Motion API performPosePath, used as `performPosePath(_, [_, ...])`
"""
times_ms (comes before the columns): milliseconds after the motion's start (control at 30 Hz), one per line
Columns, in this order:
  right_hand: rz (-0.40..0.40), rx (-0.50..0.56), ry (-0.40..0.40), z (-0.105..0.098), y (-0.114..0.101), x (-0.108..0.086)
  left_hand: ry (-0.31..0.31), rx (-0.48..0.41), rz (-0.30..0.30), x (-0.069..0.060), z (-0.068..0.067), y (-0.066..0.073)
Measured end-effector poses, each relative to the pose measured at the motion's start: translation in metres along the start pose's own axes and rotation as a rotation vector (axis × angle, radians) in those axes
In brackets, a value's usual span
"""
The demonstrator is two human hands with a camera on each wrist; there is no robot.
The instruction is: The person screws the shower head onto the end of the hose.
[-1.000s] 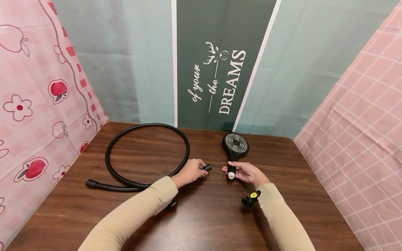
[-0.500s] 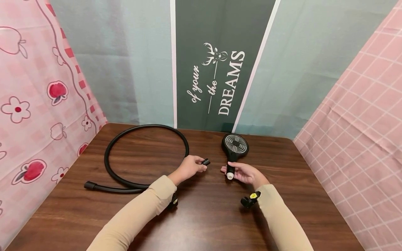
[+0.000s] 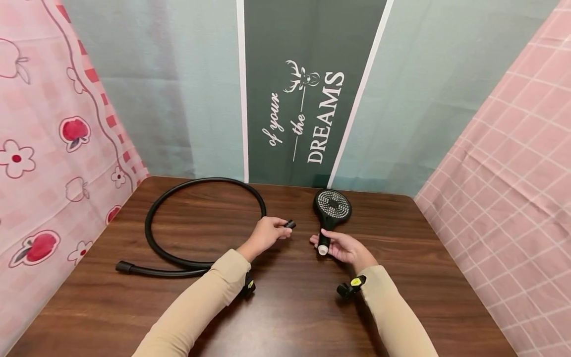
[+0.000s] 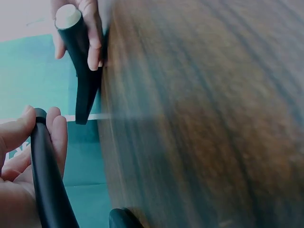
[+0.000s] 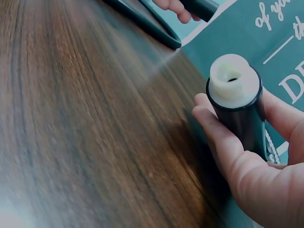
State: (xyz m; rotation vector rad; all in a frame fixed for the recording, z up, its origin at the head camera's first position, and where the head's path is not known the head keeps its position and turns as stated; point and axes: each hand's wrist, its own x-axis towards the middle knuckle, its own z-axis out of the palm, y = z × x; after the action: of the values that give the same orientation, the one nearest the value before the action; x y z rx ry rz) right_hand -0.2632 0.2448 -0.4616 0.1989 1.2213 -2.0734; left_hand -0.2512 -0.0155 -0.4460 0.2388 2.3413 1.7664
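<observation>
A black hose [image 3: 151,238] lies looped on the left half of the table, one end fitting [image 3: 124,267] flat at the left. My left hand [image 3: 264,237] pinches the other end [image 3: 290,224] between thumb and fingers; the left wrist view shows the hose [image 4: 47,175] running along the palm. My right hand [image 3: 345,248] grips the handle of a black shower head [image 3: 332,206], its dotted spray face up and its white threaded end [image 3: 323,250] toward me. The right wrist view shows the hollow white connector [image 5: 232,80]. Hose end and connector are apart.
The brown wooden table [image 3: 285,307] reaches a grey-green curtain [image 3: 200,99] with white lettering at the back. Pink curtains stand at the left [image 3: 40,124] and the right [image 3: 513,173]. Black wrist mounts hang below both sleeves.
My left hand has moved slightly up and away from me with the hose end. My right hand stays on the shower head handle, nearly where it was.
</observation>
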Motion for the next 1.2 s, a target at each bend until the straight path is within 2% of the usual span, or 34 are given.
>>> performPosePath(200, [-0.012,0.053,-0.021,0.001,0.004,0.004,0.022,0.015,0.002,0.0,-0.006,0.003])
performPosePath(433, [-0.037,0.08,-0.002,-0.001,0.007,0.003,0.046,-0.026,0.014,0.002,-0.008,0.01])
performPosePath(667, [-0.057,0.078,0.056,0.003,0.007,0.002,0.062,-0.061,0.032,0.001,-0.008,0.016])
performPosePath(867, [-0.09,0.063,0.105,0.006,0.009,0.004,0.068,-0.044,0.04,0.001,-0.009,0.019])
performPosePath(1067, [-0.169,0.057,0.167,0.014,0.001,0.003,0.075,-0.036,0.049,0.001,-0.011,0.022])
performPosePath(1200, [-0.248,0.039,0.17,0.023,-0.006,-0.001,0.099,-0.057,0.037,0.0,-0.011,0.024])
